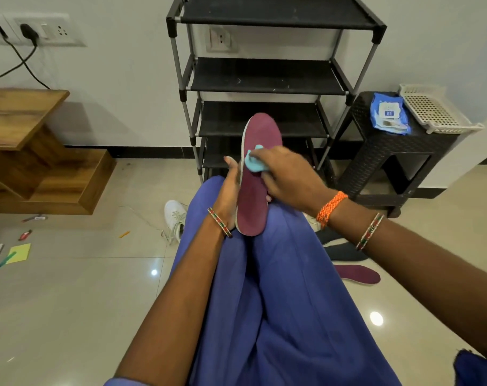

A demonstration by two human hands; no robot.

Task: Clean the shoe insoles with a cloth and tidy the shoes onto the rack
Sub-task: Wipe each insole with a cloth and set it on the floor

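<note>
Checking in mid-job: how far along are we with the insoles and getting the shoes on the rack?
Early. Done: nothing clearly finished; the second maroon insole lies on the floor, and whether it is wiped cannot be told. In hand: the left hand holds a maroon insole upright on the lap while the right hand presses a light blue cloth on it. Left: the white shoe sits on the floor, and the rack shelves hold no shoes.
</note>
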